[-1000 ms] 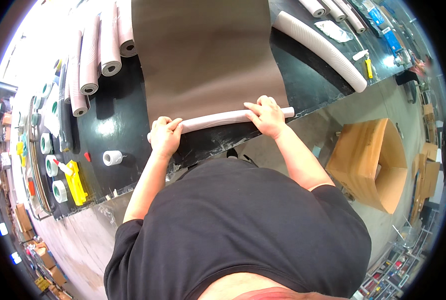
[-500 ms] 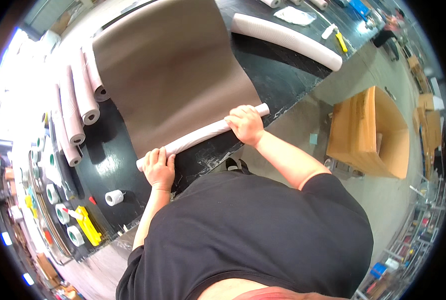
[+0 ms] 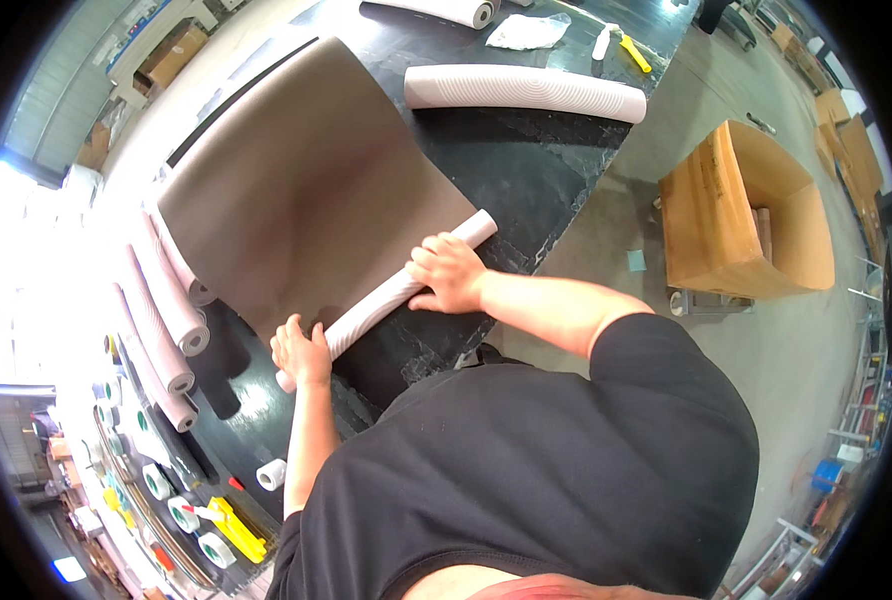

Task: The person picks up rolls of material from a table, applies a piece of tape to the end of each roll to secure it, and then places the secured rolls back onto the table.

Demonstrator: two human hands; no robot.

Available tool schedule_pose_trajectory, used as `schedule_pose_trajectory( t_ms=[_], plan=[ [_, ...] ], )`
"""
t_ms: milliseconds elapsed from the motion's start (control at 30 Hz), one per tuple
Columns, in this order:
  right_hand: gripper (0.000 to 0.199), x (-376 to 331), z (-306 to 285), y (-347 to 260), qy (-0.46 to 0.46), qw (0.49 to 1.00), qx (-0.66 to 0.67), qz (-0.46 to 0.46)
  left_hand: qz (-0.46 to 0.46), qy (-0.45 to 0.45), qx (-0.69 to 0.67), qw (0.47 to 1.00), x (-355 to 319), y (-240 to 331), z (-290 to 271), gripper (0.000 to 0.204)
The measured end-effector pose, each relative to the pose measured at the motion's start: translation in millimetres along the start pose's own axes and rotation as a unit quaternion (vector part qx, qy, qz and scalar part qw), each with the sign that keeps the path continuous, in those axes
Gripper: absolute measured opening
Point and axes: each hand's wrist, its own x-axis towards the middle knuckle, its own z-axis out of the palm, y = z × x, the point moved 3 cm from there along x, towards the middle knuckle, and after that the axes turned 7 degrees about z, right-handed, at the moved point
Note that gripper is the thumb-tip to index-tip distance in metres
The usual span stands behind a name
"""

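Observation:
A grey-brown mat lies partly unrolled on the black table. Its near end is wound into a roll whose pale, striped underside faces outward. My left hand curls over the roll close to its left end, fingers bent across the top. Farther along, my right hand wraps over the same roll, short of its right end, thumb on the near side. A finished pale roll with curved ridges rests beyond the mat on the far right.
Several rolled mats lie left of the mat. Near my left forearm sit a small white roll, tape rolls and a yellow tool. A plastic bag and yellow-handled tool lie far right. A cardboard box stands beyond the table edge.
The view has turned and shifted, so the table sits at another angle. My hands remain on the roll; the right one now grips it farther in from its right end.

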Motion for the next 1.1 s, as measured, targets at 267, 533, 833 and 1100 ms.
schedule_pose_trajectory(
  t_ms=[267, 533, 833, 1100],
  plan=[
    [0.027, 45, 29, 27, -0.154, 0.984, 0.051, 0.068, 0.140, 0.095, -0.020, 0.985, -29, 40, 3, 0.035],
    [0.038, 107, 46, 24, -0.063, 0.997, 0.030, 0.019, 0.085, 0.045, 0.064, 0.993, 103, 16, 19, 0.042],
    [0.060, 150, 44, 22, -0.352, 0.934, 0.011, 0.057, 0.176, 0.044, -0.048, 0.982, 80, 13, 10, 0.038],
    [0.067, 23, -28, -40, -0.458, 0.886, 0.031, 0.065, 0.185, 0.013, -0.123, 0.975, -81, 62, -34, 0.049]
  ],
)
